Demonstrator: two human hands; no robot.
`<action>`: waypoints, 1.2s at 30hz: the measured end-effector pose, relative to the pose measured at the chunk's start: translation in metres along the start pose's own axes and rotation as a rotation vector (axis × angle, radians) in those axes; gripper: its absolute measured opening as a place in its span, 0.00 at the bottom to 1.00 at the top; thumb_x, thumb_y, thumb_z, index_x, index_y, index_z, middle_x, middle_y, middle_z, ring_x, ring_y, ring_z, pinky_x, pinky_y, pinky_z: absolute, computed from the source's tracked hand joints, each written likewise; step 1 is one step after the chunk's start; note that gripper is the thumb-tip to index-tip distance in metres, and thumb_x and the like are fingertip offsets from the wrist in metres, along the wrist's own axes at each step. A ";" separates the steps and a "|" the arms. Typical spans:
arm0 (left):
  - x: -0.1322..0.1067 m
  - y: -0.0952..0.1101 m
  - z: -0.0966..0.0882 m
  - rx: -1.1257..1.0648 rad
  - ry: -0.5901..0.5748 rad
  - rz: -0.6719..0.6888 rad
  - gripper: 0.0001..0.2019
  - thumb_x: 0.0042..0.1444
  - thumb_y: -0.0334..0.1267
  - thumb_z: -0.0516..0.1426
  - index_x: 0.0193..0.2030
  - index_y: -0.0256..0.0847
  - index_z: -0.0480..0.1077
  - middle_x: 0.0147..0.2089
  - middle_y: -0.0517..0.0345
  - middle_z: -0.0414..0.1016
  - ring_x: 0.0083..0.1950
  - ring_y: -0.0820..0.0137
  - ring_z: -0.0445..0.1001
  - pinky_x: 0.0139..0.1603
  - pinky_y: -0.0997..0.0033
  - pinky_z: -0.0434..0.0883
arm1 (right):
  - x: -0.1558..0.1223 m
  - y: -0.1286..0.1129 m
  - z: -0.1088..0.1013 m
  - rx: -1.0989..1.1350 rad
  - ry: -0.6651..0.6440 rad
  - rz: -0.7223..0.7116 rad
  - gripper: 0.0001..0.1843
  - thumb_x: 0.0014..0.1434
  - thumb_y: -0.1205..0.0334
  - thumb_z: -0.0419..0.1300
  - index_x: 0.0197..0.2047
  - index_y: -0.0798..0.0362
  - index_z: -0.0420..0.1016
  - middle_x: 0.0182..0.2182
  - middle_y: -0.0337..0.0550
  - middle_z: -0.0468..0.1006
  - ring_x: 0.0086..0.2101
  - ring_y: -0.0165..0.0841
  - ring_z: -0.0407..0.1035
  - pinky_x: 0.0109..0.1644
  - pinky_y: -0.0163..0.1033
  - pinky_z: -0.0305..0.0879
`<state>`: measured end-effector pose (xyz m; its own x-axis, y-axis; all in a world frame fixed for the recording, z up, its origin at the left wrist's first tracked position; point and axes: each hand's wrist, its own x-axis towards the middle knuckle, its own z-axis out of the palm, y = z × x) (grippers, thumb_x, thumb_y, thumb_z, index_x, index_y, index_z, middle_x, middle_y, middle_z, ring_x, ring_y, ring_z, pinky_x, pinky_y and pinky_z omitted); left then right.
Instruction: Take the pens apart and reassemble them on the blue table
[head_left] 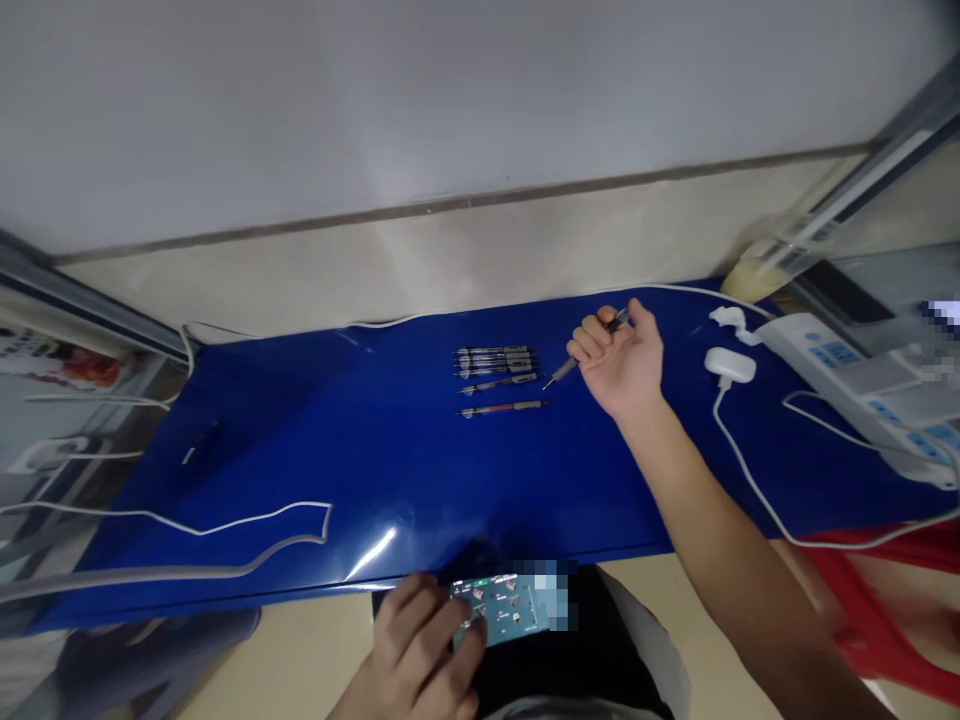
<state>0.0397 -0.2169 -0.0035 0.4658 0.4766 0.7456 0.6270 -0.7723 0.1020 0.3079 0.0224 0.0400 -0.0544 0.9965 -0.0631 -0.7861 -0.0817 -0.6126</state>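
My right hand [619,355] is closed round a grey pen [564,371], palm turned up, above the right part of the blue tabletop. The pen's tip points down and left. Left of this hand, several clear-barrelled pens [495,362] lie side by side in a close group. Nearer to me are a separate dark pen [499,384] and a pen with an orange-red refill [502,408]. My left hand [424,645] is over the left part of a lit phone [499,608] at my lap, fingers bent and apart, a fingertip at the screen.
A white earphone case [730,366] on a cable and a white power strip [847,385] lie on the right. A small dark object [200,442] and loose white cables [247,522] are on the left. A wall [397,265] borders the blue tabletop [360,430]. A red stool [870,610] stands lower right.
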 end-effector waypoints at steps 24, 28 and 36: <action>0.138 -0.113 0.119 -1.183 -0.264 -0.968 0.15 0.56 0.48 0.64 0.42 0.38 0.79 0.33 0.56 0.80 0.32 0.74 0.73 0.37 0.73 0.68 | -0.012 0.025 0.016 -0.238 -0.122 -0.028 0.25 0.65 0.37 0.51 0.28 0.49 0.60 0.22 0.33 0.57 0.23 0.29 0.59 0.31 0.38 0.66; 0.137 -0.132 0.111 -1.215 0.041 -1.121 0.13 0.52 0.44 0.68 0.38 0.37 0.80 0.29 0.58 0.77 0.28 0.78 0.69 0.31 0.77 0.66 | -0.017 0.033 0.015 -0.573 -0.108 -0.261 0.25 0.67 0.37 0.48 0.40 0.49 0.73 0.39 0.45 0.75 0.38 0.35 0.73 0.43 0.44 0.72; 0.137 -0.162 0.095 -1.381 0.462 -1.248 0.18 0.54 0.53 0.65 0.39 0.41 0.75 0.28 0.64 0.68 0.29 0.79 0.69 0.35 0.77 0.70 | -0.037 0.049 0.012 -1.555 -0.688 -0.516 0.20 0.72 0.57 0.46 0.32 0.51 0.72 0.28 0.42 0.73 0.31 0.34 0.68 0.37 0.41 0.64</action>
<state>0.0611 0.0134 0.0191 -0.1136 0.9898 -0.0858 -0.5417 0.0106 0.8405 0.2640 -0.0187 0.0212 -0.5583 0.7162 0.4186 0.4255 0.6804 -0.5967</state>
